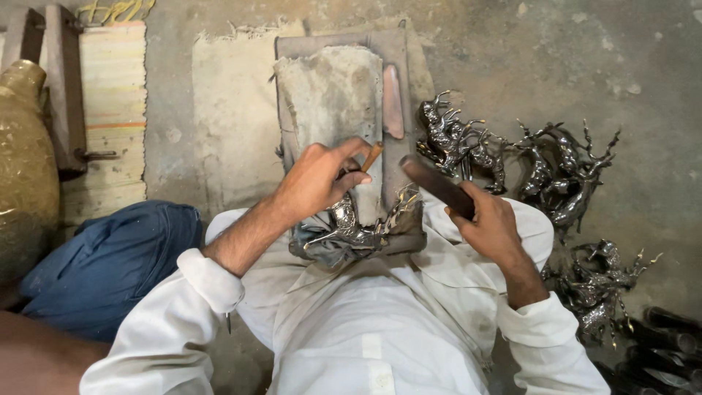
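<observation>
- Two hands work in the head view: the left hand (318, 179) pinches a short wooden-handled tool (371, 156) over a silver deer figurine (349, 228) lying in the person's lap.
- Right hand (488, 218) is closed round a dark bar (437, 186).
- More antlered figurines (512, 157) lie on the floor nearby.

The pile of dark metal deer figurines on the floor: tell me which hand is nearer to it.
Right. The right hand, gripping a dark flat tool, sits just beside the pile of deer figurines. The left hand, holding a small wooden-handled tool, is farther away, over the metal figurine in the lap.
</observation>
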